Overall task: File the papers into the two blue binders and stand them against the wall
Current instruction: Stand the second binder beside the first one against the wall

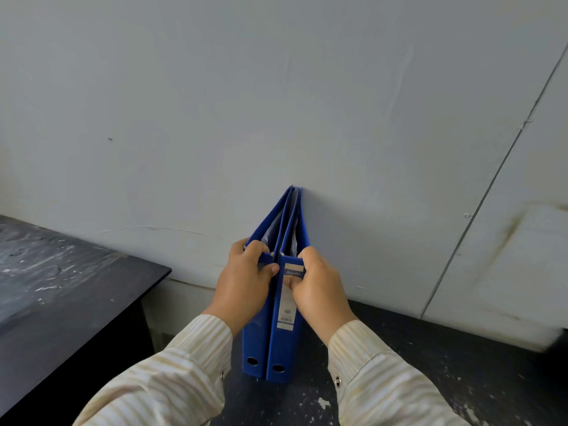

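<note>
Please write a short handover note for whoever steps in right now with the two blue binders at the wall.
Left hand: gripping the top of the left binder at its spine.
Right hand: gripping the top of the right binder, thumb on its spine label.
Both binders stand upright side by side on the dark surface, spines facing the person, far edges reaching the wall. Papers show inside them.
Done: papers appear filed, binders stood at the wall.
Left: let go with both hands and check that they stay standing.
</note>
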Action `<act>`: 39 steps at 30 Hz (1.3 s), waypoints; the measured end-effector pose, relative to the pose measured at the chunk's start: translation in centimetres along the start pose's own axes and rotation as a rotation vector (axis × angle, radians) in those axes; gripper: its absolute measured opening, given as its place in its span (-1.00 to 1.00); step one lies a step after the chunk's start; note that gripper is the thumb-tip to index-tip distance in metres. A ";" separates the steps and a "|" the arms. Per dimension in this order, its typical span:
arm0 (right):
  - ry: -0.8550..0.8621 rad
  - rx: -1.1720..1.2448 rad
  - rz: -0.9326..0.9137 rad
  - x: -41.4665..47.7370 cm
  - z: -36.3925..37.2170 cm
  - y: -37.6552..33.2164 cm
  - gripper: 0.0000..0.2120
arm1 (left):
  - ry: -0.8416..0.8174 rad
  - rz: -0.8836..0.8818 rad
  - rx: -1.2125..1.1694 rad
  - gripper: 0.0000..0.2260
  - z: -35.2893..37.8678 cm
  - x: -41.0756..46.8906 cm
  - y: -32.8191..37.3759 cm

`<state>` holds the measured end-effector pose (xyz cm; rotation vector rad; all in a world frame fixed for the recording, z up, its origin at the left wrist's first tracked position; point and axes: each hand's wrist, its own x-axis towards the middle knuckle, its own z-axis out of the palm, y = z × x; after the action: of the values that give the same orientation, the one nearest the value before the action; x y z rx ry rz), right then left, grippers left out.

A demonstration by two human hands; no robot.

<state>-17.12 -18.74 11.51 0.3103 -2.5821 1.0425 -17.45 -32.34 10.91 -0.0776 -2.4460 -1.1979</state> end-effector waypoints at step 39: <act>0.008 -0.041 -0.022 0.0 0.2 -0.4 -0.76 | -0.035 0.030 -0.052 -0.83 -0.3 0.3 -0.4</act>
<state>-17.02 -19.16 11.60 0.3224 -2.5835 0.9803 -17.67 -32.84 10.89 -0.1514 -2.4352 -1.2577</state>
